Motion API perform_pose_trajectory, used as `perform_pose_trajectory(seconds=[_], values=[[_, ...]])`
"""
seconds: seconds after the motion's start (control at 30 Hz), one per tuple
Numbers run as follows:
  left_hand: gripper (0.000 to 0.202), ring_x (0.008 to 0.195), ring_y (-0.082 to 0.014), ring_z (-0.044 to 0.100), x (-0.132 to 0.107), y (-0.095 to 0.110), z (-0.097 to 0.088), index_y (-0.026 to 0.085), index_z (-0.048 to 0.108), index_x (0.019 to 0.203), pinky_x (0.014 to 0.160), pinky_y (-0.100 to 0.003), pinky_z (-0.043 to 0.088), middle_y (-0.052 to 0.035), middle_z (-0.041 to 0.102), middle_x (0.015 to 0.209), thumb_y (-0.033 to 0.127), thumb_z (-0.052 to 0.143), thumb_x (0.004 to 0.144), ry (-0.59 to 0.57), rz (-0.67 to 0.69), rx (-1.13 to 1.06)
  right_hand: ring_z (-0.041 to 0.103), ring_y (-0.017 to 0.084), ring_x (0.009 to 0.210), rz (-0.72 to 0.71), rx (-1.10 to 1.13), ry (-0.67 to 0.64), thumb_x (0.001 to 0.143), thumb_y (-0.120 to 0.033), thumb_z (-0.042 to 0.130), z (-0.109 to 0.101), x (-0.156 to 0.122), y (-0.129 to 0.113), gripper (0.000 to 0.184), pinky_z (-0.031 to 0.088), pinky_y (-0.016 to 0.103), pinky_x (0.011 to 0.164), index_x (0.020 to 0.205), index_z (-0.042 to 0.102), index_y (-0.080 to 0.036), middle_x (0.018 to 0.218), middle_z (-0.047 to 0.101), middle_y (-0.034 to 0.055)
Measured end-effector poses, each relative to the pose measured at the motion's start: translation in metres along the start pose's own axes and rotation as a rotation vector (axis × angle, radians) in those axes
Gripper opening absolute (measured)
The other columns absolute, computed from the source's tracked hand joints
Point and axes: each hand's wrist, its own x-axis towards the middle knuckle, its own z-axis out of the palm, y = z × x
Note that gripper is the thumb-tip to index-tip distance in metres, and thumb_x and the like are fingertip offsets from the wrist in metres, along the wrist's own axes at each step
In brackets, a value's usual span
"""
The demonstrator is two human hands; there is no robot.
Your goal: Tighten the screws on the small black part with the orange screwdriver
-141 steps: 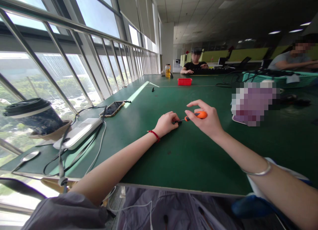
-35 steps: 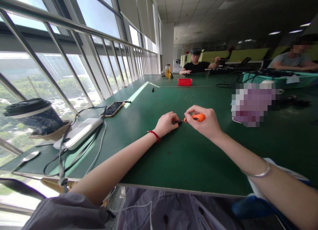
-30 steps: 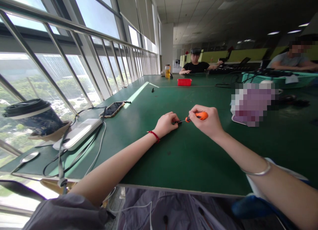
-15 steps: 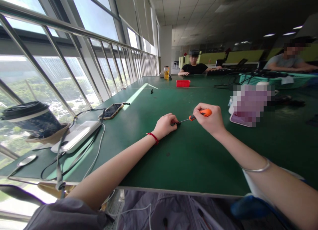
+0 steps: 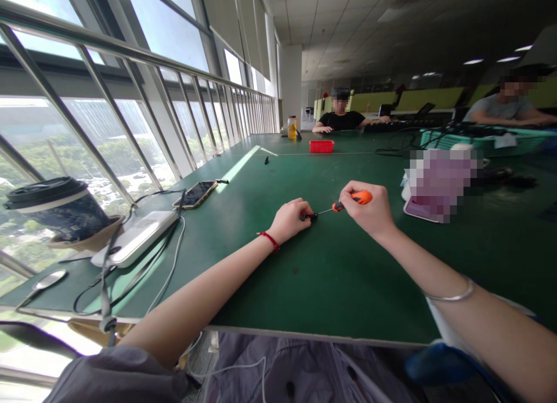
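My left hand (image 5: 292,220) rests on the green tabletop (image 5: 270,287), its fingers closed on a small black part (image 5: 310,216), mostly hidden by them. My right hand (image 5: 369,209) is wrapped around the handle of an orange and black screwdriver (image 5: 361,198). The thin metal shaft points left, and its tip meets the small black part at my left fingertips. Too little of the part shows to tell its kind.
Left are a lidded paper cup (image 5: 58,209), a white box-shaped device (image 5: 134,239) with cables and a phone (image 5: 198,194). Further back are a small black piece (image 5: 267,160), a red tray (image 5: 321,146) and a jar (image 5: 292,127). A green basket (image 5: 491,141) stands right; two people sit beyond.
Both hands hold nearly the same pose, with the screwdriver tip still at the black part. The whole view has shifted very slightly.
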Motion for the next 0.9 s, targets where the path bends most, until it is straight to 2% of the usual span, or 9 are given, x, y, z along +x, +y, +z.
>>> perform_pose_trajectory(seconds=[0.43,0.67,0.9], values=[[0.012,0.075,-0.0136,0.059,-0.0007,0.0031,-0.0022,0.018,0.066,0.079,0.067,-0.023,0.048,-0.0015,0.06,0.084,0.014,0.059,0.069,-0.009,-0.013,0.011,0.05,0.014,0.05,-0.008,0.009,0.013,0.07,-0.024,0.051,-0.0001,0.0005,0.0015,0.017,0.038,0.027,0.052,0.053,0.053,-0.021,0.052,0.056,0.0001],[0.013,0.075,-0.0137,0.058,-0.0004,-0.0007,0.0003,0.018,0.066,0.08,0.067,-0.023,0.048,-0.0014,0.06,0.084,0.015,0.058,0.07,-0.002,0.005,0.003,0.05,0.014,0.051,0.003,0.02,-0.021,0.07,-0.024,0.052,0.0005,0.0007,0.002,0.017,0.039,0.027,0.053,0.054,0.055,-0.02,0.053,0.057,0.0003],[0.013,0.075,-0.014,0.058,0.0,0.0004,-0.0006,0.018,0.066,0.08,0.067,-0.024,0.047,-0.0015,0.06,0.084,0.016,0.058,0.07,-0.006,-0.006,0.013,0.049,0.013,0.05,-0.013,0.026,0.021,0.07,-0.024,0.051,0.0004,0.0,0.0003,0.017,0.038,0.027,0.051,0.053,0.053,-0.021,0.052,0.056,-0.0002]])
